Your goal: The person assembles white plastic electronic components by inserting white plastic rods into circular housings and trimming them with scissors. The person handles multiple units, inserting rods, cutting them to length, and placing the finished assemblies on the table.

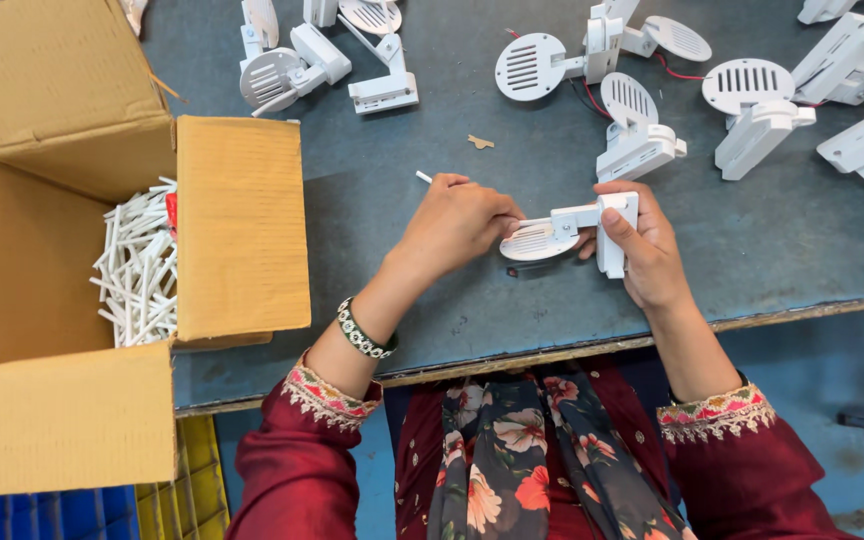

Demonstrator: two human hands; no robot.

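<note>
Fingers of the left hand pinch a thin white stick against the lamp part, gripped by the right hand above the table; forced crooked, the stick might snap.

An open cardboard box sat on the tabletop at the person's left, with a heap of thin sticks inside it. Right of the box, near the tabletop's front edge, the left hand and right hand met on a plastic bracket assembly, the left at its round slotted end, the right around its block end. Behind the hands, more such assemblies lay scattered along the far side, from the middle to the right edge. A small scrap lay between them and the left hand.
</note>
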